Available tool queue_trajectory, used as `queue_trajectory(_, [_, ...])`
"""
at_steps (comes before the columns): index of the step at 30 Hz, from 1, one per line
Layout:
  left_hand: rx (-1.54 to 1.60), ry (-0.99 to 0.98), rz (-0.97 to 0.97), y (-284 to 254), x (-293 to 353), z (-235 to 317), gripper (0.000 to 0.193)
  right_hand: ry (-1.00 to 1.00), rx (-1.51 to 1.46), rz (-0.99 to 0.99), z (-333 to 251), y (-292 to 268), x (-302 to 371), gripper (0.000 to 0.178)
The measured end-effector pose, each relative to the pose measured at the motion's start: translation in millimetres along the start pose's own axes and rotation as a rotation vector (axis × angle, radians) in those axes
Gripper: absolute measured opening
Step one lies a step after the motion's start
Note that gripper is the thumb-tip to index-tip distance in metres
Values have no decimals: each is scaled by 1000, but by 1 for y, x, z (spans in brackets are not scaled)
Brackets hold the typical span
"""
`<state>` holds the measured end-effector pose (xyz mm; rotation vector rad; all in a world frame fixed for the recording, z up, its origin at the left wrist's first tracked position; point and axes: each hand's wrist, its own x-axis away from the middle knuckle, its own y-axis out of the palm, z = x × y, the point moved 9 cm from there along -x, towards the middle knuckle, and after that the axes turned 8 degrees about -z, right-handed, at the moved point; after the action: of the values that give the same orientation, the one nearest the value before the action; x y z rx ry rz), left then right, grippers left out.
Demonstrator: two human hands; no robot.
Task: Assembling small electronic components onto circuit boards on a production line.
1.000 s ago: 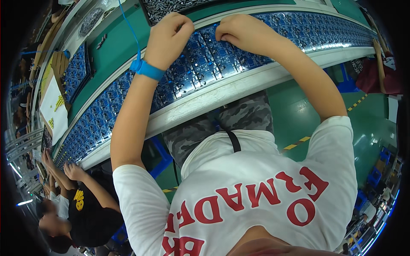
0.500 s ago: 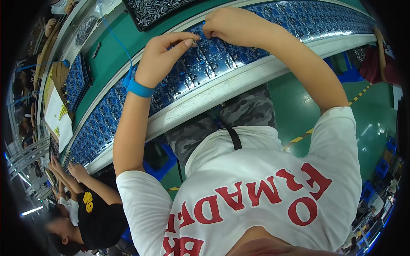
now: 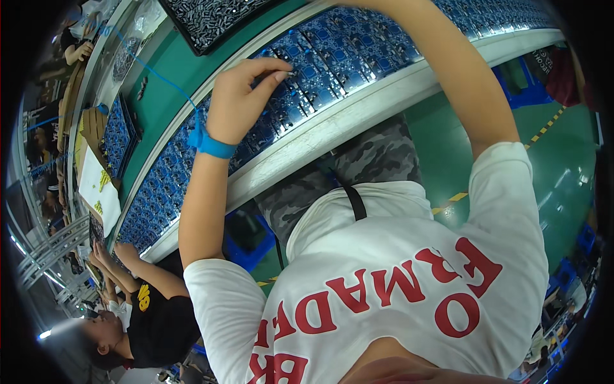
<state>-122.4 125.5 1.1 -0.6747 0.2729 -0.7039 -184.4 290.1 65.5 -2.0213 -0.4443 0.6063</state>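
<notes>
My left hand, with a blue wrist strap on its wrist, hovers over a long row of blue circuit boards. Its thumb and forefinger pinch a small pale component, too small to name more closely. My right forearm reaches across the boards to the upper edge of the picture. Only a sliver of my right hand shows there; its fingers are cut off, so what they hold is hidden.
A black tray of small dark cylindrical parts lies beyond the boards on a green surface. A blue cord runs to my wrist strap. White paper with yellow parts lies at the left. Another person works at the lower left.
My right hand has moved up from the boards, mostly out of the picture. My left hand stays over the boards, still pinching. The view has shifted slightly.
</notes>
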Motion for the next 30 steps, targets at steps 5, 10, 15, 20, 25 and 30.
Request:
queue_trajectory(5, [-514, 292, 26, 15, 1, 35, 10, 222, 93, 160, 73, 13, -28, 23])
queue_trajectory(10, [-670, 291, 54, 26, 0, 36, 9, 240, -7, 43, 89, 30, -37, 24])
queue_trajectory(15, [-740, 310, 55, 28, 2, 37, 14, 310, -24, 146, 85, 25, -32, 23])
queue_trajectory(20, [-739, 329, 59, 29, 2, 35, 17, 262, -105, 260, 90, 20, -27, 23])
queue_trajectory(25, [-734, 362, 78, 26, 4, 37, 18, 226, -204, 348, 96, 17, -27, 21])
queue_trajectory(30, [-814, 379, 83, 28, 6, 41, 18, 236, -214, 423, 100, 9, -24, 24])
